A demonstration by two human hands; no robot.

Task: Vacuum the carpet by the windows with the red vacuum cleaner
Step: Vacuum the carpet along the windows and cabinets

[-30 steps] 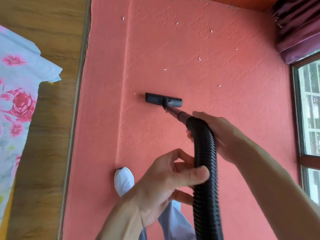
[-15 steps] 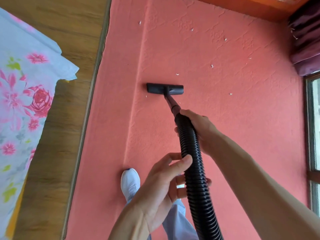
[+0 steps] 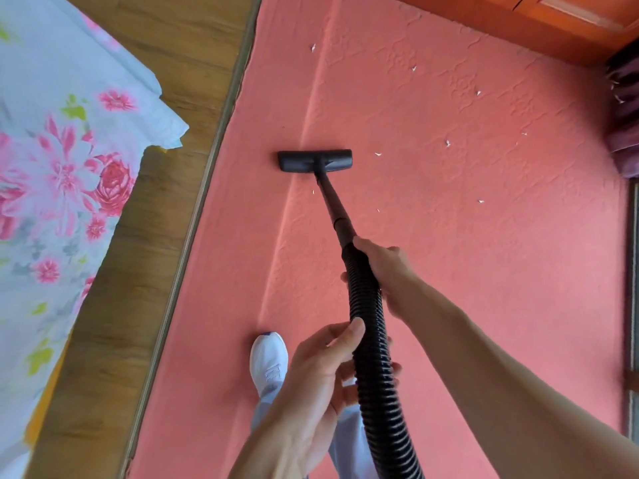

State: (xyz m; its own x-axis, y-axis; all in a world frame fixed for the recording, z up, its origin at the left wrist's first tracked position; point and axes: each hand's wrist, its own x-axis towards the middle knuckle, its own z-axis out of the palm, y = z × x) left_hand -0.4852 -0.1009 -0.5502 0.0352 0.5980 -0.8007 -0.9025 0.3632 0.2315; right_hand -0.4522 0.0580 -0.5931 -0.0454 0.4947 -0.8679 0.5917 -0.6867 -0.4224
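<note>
A black floor nozzle (image 3: 315, 160) lies flat on the red carpet (image 3: 466, 271), joined by a thin black wand (image 3: 333, 205) to a ribbed black hose (image 3: 375, 357). My right hand (image 3: 383, 267) grips the hose where it meets the wand. Lower down, my left hand (image 3: 321, 375) wraps its thumb and fingers around the hose. Several small white scraps (image 3: 448, 143) lie scattered on the carpet right of and beyond the nozzle. The vacuum's red body is out of view.
A wooden floor strip (image 3: 145, 271) borders the carpet on the left, with a floral bedsheet (image 3: 58, 174) hanging over it. My white shoe (image 3: 269, 361) stands on the carpet. An orange wooden cabinet (image 3: 553, 22) and dark purple curtain (image 3: 622, 112) close the far right; a window frame (image 3: 631, 305) runs along the right edge.
The nozzle has been pushed farther out along the carpet, so more of the wand shows. Both hands keep their hold on the hose. The view has shifted to the right.
</note>
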